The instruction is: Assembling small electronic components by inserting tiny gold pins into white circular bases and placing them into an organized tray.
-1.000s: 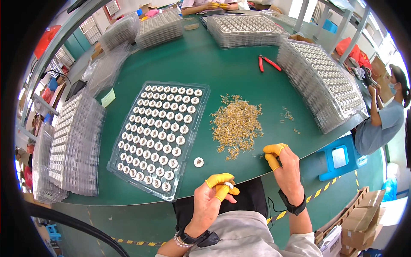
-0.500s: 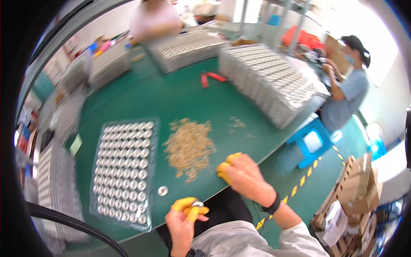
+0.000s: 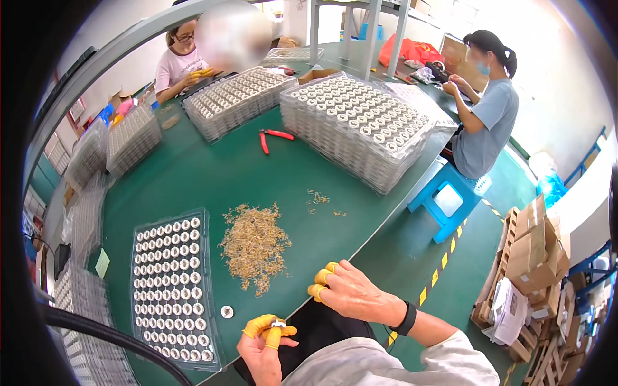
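Near the table's front edge, my left hand (image 3: 261,354) pinches a small round white part (image 3: 278,323) between fingers covered with yellow finger cots. My right hand (image 3: 351,293), also in yellow finger cots, is to its right, fingers curled in at the table edge; whatever they hold, if anything, is hidden. Beyond my hands lies a heap of tiny brass-coloured pieces with thin legs (image 3: 255,248). A loose white disc with a dark centre (image 3: 226,312) rests beside a clear plastic tray (image 3: 207,276), which carries rows of similar discs.
Red-handled pliers (image 3: 265,143) lie beyond the heap, near tall stacks of filled trays (image 3: 347,151). More tray stacks (image 3: 84,309) line the left side. A black cable (image 3: 116,338) crosses the lower left. Co-workers sit across the table and at the right, one on a blue stool (image 3: 444,199).
The view has shifted, so the tray and heap appear lower and further left. My left hand still holds the round part. My right hand stays by the table edge, fingers curled.
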